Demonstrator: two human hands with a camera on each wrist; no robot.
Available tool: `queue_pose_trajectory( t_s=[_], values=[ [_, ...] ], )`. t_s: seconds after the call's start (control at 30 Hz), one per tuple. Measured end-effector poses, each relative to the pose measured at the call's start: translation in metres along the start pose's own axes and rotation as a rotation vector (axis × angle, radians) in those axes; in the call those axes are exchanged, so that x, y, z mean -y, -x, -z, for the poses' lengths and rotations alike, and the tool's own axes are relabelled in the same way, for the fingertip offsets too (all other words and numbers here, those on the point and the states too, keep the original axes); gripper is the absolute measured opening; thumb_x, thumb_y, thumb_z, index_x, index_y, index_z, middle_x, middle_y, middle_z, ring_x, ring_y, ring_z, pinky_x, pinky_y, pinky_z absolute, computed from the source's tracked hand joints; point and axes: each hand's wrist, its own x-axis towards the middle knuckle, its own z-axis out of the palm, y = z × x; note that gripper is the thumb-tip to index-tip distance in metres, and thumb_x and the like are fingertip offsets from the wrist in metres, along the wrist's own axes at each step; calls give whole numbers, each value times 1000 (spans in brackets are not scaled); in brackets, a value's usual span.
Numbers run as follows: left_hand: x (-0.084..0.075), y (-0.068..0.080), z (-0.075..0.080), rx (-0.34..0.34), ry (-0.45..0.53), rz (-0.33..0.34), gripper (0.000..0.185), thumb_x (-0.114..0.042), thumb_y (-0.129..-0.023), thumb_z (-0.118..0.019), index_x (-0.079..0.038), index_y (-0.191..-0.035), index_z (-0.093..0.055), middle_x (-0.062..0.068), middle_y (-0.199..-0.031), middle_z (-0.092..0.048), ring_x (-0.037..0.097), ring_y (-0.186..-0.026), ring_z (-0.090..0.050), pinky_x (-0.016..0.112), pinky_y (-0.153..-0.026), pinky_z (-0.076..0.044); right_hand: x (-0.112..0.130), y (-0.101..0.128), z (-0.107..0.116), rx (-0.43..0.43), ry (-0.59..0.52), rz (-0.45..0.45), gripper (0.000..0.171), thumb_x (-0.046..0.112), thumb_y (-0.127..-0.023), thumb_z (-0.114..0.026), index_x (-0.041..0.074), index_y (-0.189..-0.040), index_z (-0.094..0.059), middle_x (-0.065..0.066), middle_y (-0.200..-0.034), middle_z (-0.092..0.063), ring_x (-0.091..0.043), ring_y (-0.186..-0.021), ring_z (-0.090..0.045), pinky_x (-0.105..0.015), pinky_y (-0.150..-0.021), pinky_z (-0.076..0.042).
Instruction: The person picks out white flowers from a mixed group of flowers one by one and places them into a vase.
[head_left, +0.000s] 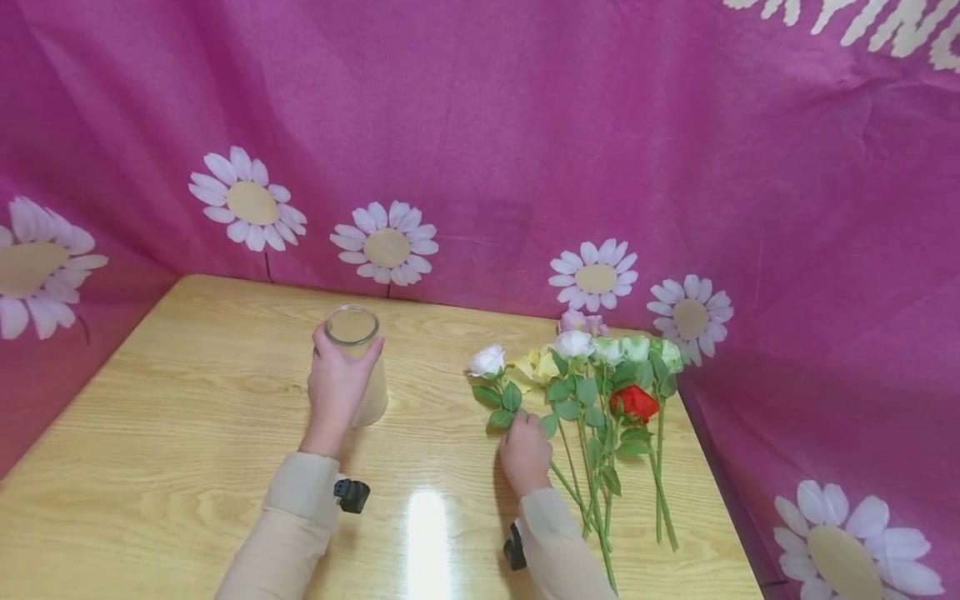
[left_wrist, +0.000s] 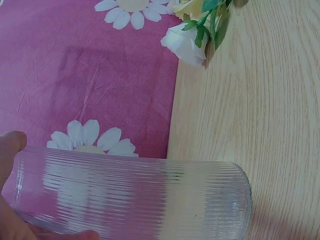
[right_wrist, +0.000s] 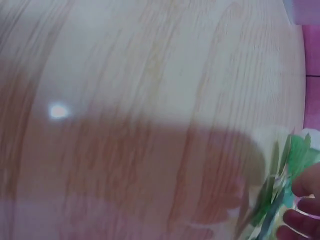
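My left hand (head_left: 335,390) grips a clear glass vase (head_left: 371,398) just below its rim, thumb on one side and fingers on the other. The vase stands upright on the table; the left wrist view shows its finely ribbed wall (left_wrist: 135,195). Over at the flowers, my right hand (head_left: 527,454) holds the stem of a white rose (head_left: 486,360) below its leaves, fingers curled. In the right wrist view those fingers (right_wrist: 305,222) lie beside the green stem and leaves, partly cut off by the frame edge. The rose's head lies close to the table.
Several artificial flowers lie right of my right hand: a yellow bloom (head_left: 536,367), another white rose (head_left: 574,343), pale green ones (head_left: 633,348), a pink one (head_left: 581,322) and a red rose (head_left: 636,403). Their stems cross toward me. A magenta daisy-print curtain (head_left: 480,150) borders the wooden table (head_left: 187,417).
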Motion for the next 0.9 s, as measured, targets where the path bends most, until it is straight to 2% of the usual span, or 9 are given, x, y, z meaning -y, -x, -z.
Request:
queue_pose_trajectory(
  t_s=[0.1, 0.27, 0.53, 0.73, 0.9],
  values=[
    [0, 1, 1, 12, 4, 10, 83, -47, -77, -63, -3, -135, -22, 27, -128, -40, 46, -108, -44, 56, -86, -35, -6, -2, -2, -32, -14, -24, 26, 5, -80, -62, -6, -102, -53, -19, -94, -51, -33, -85, -53, -44, -55, -48],
    [1, 2, 2, 40, -8, 14, 85, -49, -77, -63, -3, -136, -21, 27, -130, -39, 46, -108, -44, 57, -86, -35, -15, -1, 0, 11, -5, -68, 16, -6, -81, -53, -9, -96, -50, -22, -92, -49, -35, -86, -51, -44, -58, -49],
    [-2, 8, 4, 150, -29, 35, 90, -51, -76, -62, -3, -138, -18, 27, -131, -37, 48, -109, -42, 58, -86, -34, -18, 0, 5, 58, 11, -74, 3, -6, -80, -53, -7, -83, -55, -19, -86, -47, -33, -81, -53, -45, -56, -49],
    [-7, 17, 3, 203, -41, 22, 90, -50, -76, -62, 0, -137, -17, 28, -132, -36, 48, -109, -42, 57, -85, -35, -18, 0, 5, 87, 9, -74, 6, -3, -82, -53, -5, -85, -58, -18, -85, -46, -33, -81, -53, -46, -56, -49],
    [-11, 26, 0, 224, -56, -15, 87, -49, -76, -62, -1, -135, -20, 27, -129, -40, 47, -106, -46, 56, -83, -37, -21, 2, 5, 27, 5, -64, 20, -6, -78, -58, -9, -97, -53, -22, -91, -44, -36, -83, -50, -45, -56, -48]
  ],
)
